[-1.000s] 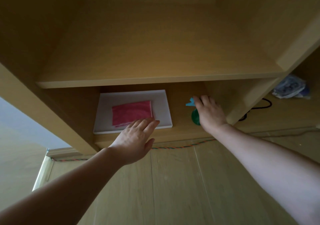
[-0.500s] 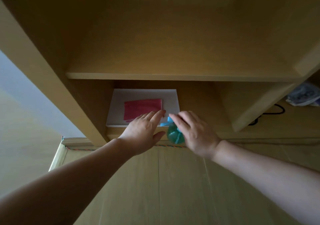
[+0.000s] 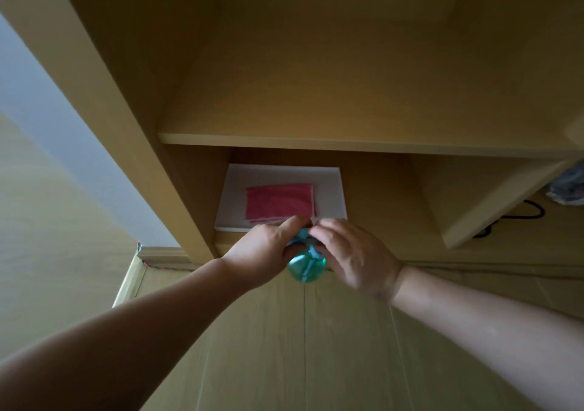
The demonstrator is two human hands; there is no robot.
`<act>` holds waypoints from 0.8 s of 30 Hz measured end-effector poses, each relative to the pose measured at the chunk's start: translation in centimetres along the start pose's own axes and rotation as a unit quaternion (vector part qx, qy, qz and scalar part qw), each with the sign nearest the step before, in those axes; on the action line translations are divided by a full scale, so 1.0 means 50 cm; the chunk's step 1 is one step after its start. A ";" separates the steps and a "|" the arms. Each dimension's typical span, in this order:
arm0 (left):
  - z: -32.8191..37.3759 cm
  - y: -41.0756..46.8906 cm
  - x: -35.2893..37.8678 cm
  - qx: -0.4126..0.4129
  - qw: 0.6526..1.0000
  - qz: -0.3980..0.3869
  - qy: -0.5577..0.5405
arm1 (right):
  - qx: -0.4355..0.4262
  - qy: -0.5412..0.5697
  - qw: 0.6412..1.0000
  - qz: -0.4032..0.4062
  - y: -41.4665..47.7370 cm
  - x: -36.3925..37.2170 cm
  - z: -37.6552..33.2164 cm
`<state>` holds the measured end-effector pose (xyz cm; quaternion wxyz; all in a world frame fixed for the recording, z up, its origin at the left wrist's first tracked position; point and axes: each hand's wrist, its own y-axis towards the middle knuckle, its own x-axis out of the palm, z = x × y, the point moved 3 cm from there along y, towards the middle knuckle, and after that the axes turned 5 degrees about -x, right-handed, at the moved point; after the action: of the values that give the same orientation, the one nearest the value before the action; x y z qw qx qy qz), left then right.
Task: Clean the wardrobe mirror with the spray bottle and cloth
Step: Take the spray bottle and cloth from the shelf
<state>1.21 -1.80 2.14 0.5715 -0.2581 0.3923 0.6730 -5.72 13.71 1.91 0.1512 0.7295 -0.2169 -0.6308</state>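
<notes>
Far left, a pale grey wall point(image 3: 47, 101) meets the slanting light-wood side panel point(image 3: 104, 101) of the wardrobe. Just past it, on the lower wooden shelf point(image 3: 379, 208), lies a flat white rectangular board point(image 3: 234, 202), and a folded pink cloth point(image 3: 279, 203) rests flat on it, untouched. In front of the board's near edge, the left hand point(image 3: 265, 246) has its fingers curled round the top of a translucent teal plastic spray bottle point(image 3: 306, 266) with a light blue trigger head. The spray bottle is held in the air between both hands, its round base towards the camera. The right hand point(image 3: 354, 255) grips it from the other side, its fingers bent over the head. Further right, a thin black cable point(image 3: 534, 213) loops on a neighbouring surface, near a crumpled plastic bag point(image 3: 568, 186) at the edge.
</notes>
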 end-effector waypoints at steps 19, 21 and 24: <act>-0.079 -0.080 -0.079 -0.072 0.997 -0.015 0.031 | -0.022 -0.023 0.997 -0.069 0.044 0.093 0.027; -0.092 -0.091 -0.091 -0.084 0.996 -0.011 0.037 | 0.006 -0.062 0.993 -0.101 0.049 0.128 0.059; -0.108 -0.105 -0.100 -0.090 0.995 -0.017 0.043 | 0.122 -0.095 0.964 -0.218 0.066 0.194 0.119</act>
<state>6.83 -8.86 1.90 0.5398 -0.3438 0.3498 0.6841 -10.92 6.28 -5.68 -0.1012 0.7090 -0.1419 -0.6834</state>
